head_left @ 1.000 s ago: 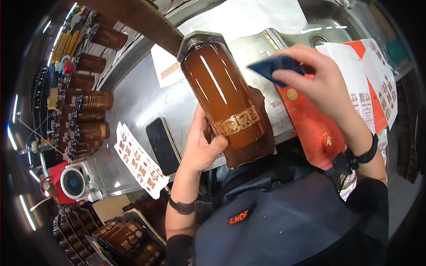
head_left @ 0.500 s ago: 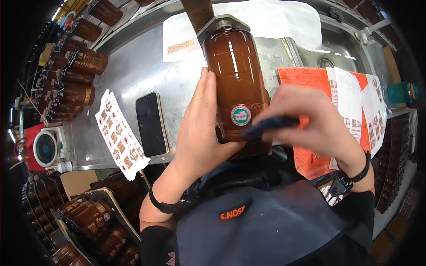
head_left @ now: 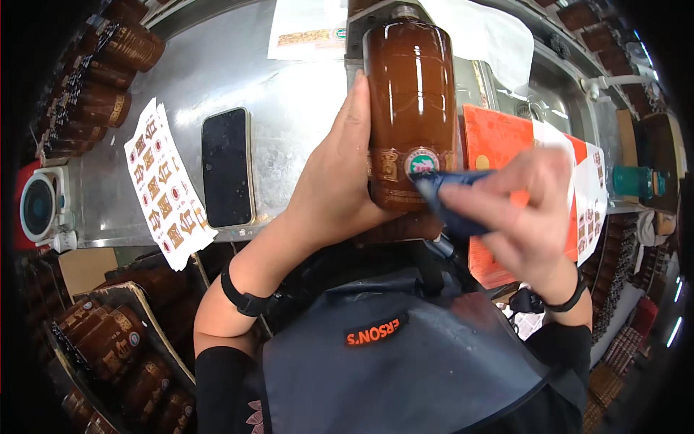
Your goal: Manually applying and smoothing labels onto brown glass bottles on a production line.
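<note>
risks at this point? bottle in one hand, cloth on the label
1. The left hand alone grips the glossy brown bottle from the side; rubbing pressure could make it slip or twist.
2. The right hand presses a dark blue cloth right at the round sticker; a hard wipe might skew or lift it.
3. The phone and sticker sheet lie near the metal table's edge; an elbow could knock them off.

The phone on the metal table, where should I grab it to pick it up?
Grip the phone by its two long edges, coming down from above. It lies flat, screen up, with bare metal table on both sides. The sticker sheet sits close on its left.
</note>
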Tool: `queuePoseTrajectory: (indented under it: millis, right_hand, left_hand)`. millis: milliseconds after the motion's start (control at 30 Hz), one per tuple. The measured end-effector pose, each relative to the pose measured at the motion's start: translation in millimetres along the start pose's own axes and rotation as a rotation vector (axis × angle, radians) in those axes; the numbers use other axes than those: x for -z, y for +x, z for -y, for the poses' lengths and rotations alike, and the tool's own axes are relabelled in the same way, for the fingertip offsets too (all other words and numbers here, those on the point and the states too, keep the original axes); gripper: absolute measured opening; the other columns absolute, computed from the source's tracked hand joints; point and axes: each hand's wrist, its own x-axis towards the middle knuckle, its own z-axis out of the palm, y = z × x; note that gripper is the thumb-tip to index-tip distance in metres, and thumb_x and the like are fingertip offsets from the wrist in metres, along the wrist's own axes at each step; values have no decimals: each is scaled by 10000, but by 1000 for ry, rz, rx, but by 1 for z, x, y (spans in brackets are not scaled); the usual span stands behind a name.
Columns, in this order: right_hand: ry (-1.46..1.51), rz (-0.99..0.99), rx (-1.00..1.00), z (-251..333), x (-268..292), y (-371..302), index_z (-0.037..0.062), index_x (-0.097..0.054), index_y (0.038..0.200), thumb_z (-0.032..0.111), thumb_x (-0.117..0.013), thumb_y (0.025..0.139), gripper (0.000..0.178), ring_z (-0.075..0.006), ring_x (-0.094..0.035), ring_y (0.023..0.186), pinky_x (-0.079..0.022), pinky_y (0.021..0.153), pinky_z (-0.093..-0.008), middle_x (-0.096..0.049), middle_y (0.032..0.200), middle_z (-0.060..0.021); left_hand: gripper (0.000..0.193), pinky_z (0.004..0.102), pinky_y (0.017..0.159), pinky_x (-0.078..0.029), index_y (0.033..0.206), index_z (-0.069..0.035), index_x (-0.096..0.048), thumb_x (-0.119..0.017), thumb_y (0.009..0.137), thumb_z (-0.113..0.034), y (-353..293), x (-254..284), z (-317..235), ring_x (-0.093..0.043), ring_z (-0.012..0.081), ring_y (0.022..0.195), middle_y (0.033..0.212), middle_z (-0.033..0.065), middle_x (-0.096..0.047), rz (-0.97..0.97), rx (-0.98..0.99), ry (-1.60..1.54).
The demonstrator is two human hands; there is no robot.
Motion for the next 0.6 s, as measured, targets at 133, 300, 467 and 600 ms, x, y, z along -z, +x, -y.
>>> queuePoseTrajectory:
  millis: [133,300,467,600]
  right_hand:
    - [289,157,61,23,-1,-13,105,-774,975,175,-650,603,398,-152,-537,724,-352,677,-295,-561,768,30]
    - [-38,43,187,18,-7,-15,95,-768,996,172,-655,608,411,-161,-514,705,-342,658,-302,-540,771,44]
    - [129,125,15,22,13,-5,78,-767,1003,170,-655,598,430,-149,-532,741,-337,658,-286,-550,765,57]
    - [208,201,63,21,2,-11,90,-770,1016,179,-694,633,401,-144,-525,779,-371,676,-302,-555,773,48]
  left_hand:
    - [1174,441,1094,-384,1513,58,-196,-902,634,-267,-2,10,-18,-426,410,1342,1532,266,-314,22,43,160]
    - [1080,448,1089,-384,1483,35,-321,-886,601,-230,3,16,-34,-430,412,1336,1530,261,-325,-5,-43,249]
    - [1032,451,1086,-388,1451,39,-382,-883,589,-228,2,17,-34,-443,411,1324,1507,252,-369,-16,-72,315]
    - [1044,448,1099,-392,1405,90,-386,-878,554,-260,3,16,-25,-427,451,1314,1460,337,-356,1,-153,403]
